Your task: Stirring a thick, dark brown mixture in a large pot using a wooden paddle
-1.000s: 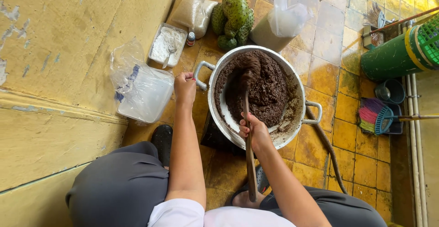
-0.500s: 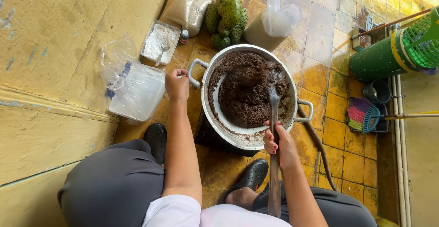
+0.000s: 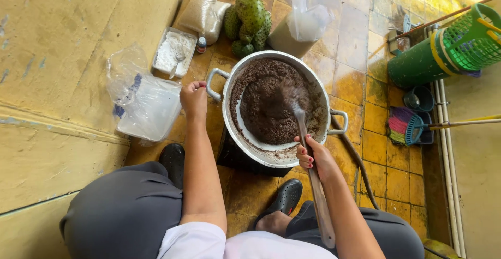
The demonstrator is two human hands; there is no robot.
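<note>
A big metal pot (image 3: 233, 128) sits on a dark stove on the tiled floor between my legs. A thick dark brown mass (image 3: 269, 105) fills it. My right hand (image 3: 311, 157) grips a long wooden paddle (image 3: 309, 165) near the pot's front right rim, and the paddle's blade is sunk in the brown mass. My left hand (image 3: 194, 98) holds the pot's left handle (image 3: 211, 81), fingers curled around it.
Left of the pot stand a clear plastic tub (image 3: 148, 107) and a tray of white powder (image 3: 175, 53). Green spiky fruits (image 3: 248, 21) and plastic bags (image 3: 305, 24) lie behind. A green bin (image 3: 417, 63), a green basket (image 3: 472, 37) and a brush (image 3: 404, 126) are at the right.
The paddle swept from the pot's left side across to the right, then back toward the middle. My left hand stayed on the handle. The view shifted slightly.
</note>
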